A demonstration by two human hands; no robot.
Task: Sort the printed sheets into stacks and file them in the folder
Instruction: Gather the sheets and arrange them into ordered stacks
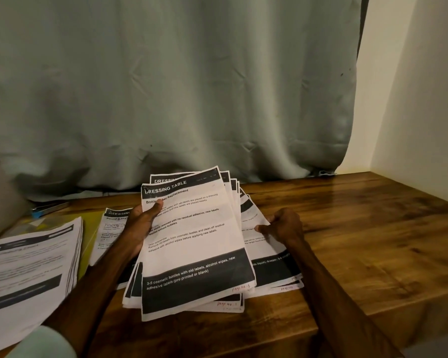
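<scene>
My left hand (140, 228) grips a fanned bundle of printed sheets (194, 244) by its left edge, thumb on the top page headed "DRESSING TABLE". My right hand (282, 226) pinches the right edge of the lower sheets in the fan (267, 257). The bundle is tilted up above the wooden table (360, 228). Another stack of printed sheets (29, 264) lies at the left, partly on a yellow-green folder (89, 228). One more sheet (111, 228) lies flat behind my left forearm.
A grey-green curtain (179, 99) hangs right behind the table. A cream wall (411, 99) closes the right side. A blue and dark object (47, 209) lies at the back left. The table's front edge drops off at the lower right.
</scene>
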